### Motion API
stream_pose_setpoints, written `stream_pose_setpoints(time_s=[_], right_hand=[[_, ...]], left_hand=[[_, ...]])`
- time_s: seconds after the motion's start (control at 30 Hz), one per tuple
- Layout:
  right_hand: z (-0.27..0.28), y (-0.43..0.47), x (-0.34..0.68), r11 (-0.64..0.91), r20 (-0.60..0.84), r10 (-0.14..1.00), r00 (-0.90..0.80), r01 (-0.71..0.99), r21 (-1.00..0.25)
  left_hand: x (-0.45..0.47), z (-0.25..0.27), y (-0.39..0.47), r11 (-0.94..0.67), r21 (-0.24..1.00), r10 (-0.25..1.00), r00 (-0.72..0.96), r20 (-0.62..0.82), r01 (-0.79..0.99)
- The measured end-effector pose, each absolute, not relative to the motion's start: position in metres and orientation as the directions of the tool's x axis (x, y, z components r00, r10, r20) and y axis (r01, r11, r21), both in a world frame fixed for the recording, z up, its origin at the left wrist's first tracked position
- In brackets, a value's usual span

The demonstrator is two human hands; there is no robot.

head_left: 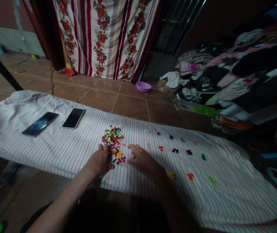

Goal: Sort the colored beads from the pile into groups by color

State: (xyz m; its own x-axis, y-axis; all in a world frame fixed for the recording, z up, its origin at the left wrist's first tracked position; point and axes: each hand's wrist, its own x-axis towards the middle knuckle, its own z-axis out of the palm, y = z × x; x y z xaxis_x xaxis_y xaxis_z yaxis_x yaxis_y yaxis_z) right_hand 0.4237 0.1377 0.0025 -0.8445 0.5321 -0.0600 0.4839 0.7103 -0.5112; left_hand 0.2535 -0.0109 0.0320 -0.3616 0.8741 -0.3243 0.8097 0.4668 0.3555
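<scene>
A: Fingers of my left hand lie loosely curled on the near edge of the pile, gripping nothing I can see.

B: And your right hand?

A: Flat and open, just right of the pile, empty. I judge both bracket it to keep beads from scattering.

B: Beyond the pile?

A: Small sorted clusters to its right, phones to its left.

Left hand's fingers hide some beads; single beads too small to tell apart
</scene>
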Motion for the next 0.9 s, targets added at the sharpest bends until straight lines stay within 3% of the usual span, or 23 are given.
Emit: stream_pose_setpoints(time_s=[0.2,0.37,0.53,0.63,0.77,0.9], right_hand=[[-0.013,0.122,0.394,0.708,0.057,0.438,-0.897,0.305,-0.637],[-0.034,0.116,0.375,0.641,0.187,0.519,-0.834,0.235,-0.73],[-0.041,0.121,0.366,0.671,0.333,0.529,-0.781,0.144,-0.727],[-0.04,0.124,0.361,0.7,0.405,0.505,-0.762,0.088,-0.708],[-0.04,0.127,0.355,0.766,0.474,0.482,-0.737,0.092,-0.637],[-0.04,0.133,0.351,0.803,0.442,0.499,-0.745,0.206,-0.56]], left_hand=[[0.274,0.017,-0.01,0.375,0.413,0.926,-0.317,-0.204,0.83],[0.271,0.009,-0.003,0.383,0.505,0.918,-0.382,-0.112,0.773],[0.256,0.0,0.009,0.31,0.608,0.883,-0.459,0.102,0.731],[0.245,-0.003,0.018,0.285,0.639,0.866,-0.477,0.147,0.714],[0.235,0.005,0.024,0.308,0.567,0.867,-0.47,0.163,0.764],[0.232,0.018,0.025,0.49,0.392,0.827,-0.557,0.072,0.779]])
